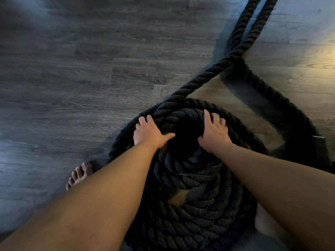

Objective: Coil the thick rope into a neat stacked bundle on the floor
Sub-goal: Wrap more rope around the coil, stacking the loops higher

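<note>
Both of my hands are pressed on top of the coil (190, 178), the stacked bundle of thick black rope on the grey wooden floor (72, 78) just below me. My left hand (150, 133) lies flat on the coil's upper turns with the fingers spread wide and the thumb reaching toward the dark middle hole. My right hand (213, 132) sits across that hole from it, fingers curled over the top turn and gripping it. Beyond my fingertips, two loose lengths of rope (241, 42) run away across the floor; one bends round to the right of my right hand. My bare foot (79, 175) rests beside my left forearm.
</note>
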